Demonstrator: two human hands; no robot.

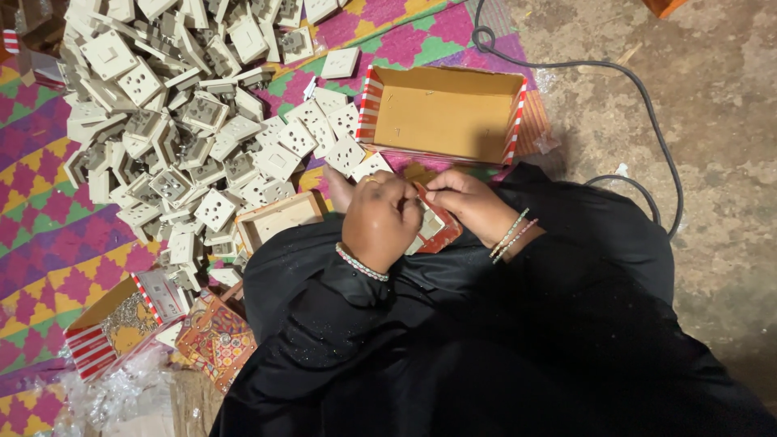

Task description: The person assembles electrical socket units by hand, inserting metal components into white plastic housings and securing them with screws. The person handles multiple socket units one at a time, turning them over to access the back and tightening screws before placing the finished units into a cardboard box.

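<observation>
Mat [48,235]: large woven floor mat in pink, green and yellow zigzags, spread ahead and to the left of both hands; it carries nearly everything else.

Socket heap [174,121]: big loose pile of white plastic wall-socket plates, up and left of the left hand, its nearest pieces just beside that hand. Judged rigid, light, smooth-faced; the edges give the surest hold on any one plate.

Open box [443,113]: red-and-white striped cardboard carton, plain brown inside, nothing seen in it, just beyond the hands.

Cable [647,113]: dark cord looping on bare floor, well to the right of the right hand.

Side cartons [109,328]: striped box with clear plastic bags, plus a patterned pouch, low and left of the left hand, apart from it.

Wooden tray [279,217]: small shallow tray just left of the left hand.

Small red box [435,231]: between both hands, over the lap, with white socket plates inside. Judged thin card: light, crushable, best held by its folded sides.

Left hand [380,222]: fingers curled shut, covering the left half of the small red box, pressing on its contents; exact pinch hidden.

Right hand [469,202]: fingers closed on the box's upper right edge, thumb side toward the left hand.
</observation>
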